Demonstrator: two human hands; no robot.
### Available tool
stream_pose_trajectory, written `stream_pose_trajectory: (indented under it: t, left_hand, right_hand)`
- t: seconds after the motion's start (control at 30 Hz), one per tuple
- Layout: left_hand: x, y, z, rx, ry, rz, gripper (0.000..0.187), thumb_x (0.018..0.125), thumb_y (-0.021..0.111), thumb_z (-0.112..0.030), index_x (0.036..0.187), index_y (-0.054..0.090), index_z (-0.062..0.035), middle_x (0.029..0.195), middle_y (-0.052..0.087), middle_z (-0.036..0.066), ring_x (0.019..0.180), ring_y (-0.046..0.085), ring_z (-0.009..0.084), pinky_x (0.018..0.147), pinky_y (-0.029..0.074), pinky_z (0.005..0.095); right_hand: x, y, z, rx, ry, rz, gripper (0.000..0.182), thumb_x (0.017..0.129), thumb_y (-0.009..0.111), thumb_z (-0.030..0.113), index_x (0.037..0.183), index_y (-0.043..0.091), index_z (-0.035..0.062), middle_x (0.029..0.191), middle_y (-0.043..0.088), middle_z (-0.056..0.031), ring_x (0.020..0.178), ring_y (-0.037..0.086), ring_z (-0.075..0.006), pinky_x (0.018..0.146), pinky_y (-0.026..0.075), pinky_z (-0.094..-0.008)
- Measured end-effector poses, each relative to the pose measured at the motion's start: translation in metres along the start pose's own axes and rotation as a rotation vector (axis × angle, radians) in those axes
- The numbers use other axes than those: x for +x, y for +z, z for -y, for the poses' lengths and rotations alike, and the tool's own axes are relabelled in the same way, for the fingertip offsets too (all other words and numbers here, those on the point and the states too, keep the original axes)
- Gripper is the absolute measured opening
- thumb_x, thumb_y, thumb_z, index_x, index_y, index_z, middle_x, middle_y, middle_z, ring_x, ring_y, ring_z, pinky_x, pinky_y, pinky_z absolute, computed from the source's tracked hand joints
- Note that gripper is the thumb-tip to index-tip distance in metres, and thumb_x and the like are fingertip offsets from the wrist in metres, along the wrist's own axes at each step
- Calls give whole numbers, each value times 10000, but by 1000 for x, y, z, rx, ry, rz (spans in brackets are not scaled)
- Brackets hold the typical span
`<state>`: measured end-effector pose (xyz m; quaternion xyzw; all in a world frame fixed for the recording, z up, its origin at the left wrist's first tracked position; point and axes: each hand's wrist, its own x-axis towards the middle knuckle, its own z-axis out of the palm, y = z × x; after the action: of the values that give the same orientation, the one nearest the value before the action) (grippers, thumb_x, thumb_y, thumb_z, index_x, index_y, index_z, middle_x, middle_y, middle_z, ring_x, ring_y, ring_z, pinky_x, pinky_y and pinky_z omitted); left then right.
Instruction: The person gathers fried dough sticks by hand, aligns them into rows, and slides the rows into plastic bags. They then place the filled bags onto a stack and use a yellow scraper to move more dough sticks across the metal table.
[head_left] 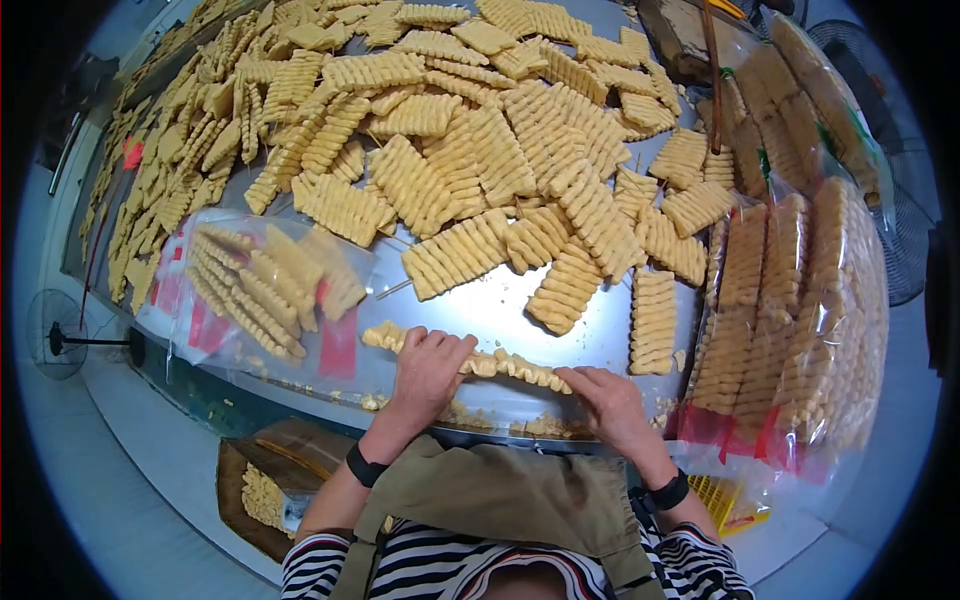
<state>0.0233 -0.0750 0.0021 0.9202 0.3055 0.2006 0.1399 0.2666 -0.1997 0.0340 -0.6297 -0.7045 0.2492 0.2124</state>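
Left hand: the left hand [428, 368] lies fingers-down on a long row of pale yellow ridged crackers [470, 360], pressing it.
Right hand: the right hand [606, 402] grips the same row's right end.
Row position: near edge of the shiny metal table [500, 305].
Left of it: a clear plastic bag with red print [260, 285], part-filled with crackers.
Right of it: sealed clear packs of crackers [790, 320].
Beyond: loose cracker stacks [480, 150].

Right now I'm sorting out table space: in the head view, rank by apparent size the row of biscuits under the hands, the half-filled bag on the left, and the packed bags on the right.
1. packed bags, largest.
2. half-filled bag.
3. row of biscuits, smallest. The fisheye lens stretches the edges, so this holds only for apparent size.
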Motion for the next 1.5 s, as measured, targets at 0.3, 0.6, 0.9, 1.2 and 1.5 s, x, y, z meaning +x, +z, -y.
stream_pose_trajectory:
  t: [0.3,0.6,0.9,1.2,1.5]
  left_hand:
    - [-20,16,4,92,34,72,82,679,601,-92,758,586,-74,746,538,47,805,546,218,755,394,382]
    - [-27,25,-1,53,41,12,34,715,549,-97,728,557,-67,731,514,59,784,536,228,790,409,400]
    - [-26,18,-9,71,9,-27,65,745,557,-90,731,543,-29,1138,575,151,1123,517,332,904,402,452]
    - [-28,30,-10,109,103,-13,104,746,563,-119,746,549,-16,1242,528,206,1215,467,371,1055,324,525]
    - [-27,22,-9,7,111,118,141,723,548,-127,799,549,-8,1093,553,207,1043,531,339,951,393,485]
  right_hand:
    - [28,4,-51,406,431,-89,305,849,668,206,1091,650,22,867,661,-134,713,610,-219,668,490,-288]
    - [116,-26,-117,-331,414,-382,833,524,877,286,1210,491,15,1004,522,-190,967,498,-376,829,417,-436]
    - [88,-5,-66,122,329,-686,554,674,752,4,1155,476,3,925,564,-164,834,555,-325,739,464,-361]
    - [71,59,6,264,-167,97,394,771,698,51,1143,571,27,1037,571,-167,968,557,-329,821,471,-379]
    - [20,8,-63,-63,244,63,695,591,843,346,1177,574,87,991,561,-161,924,560,-312,798,460,-383]
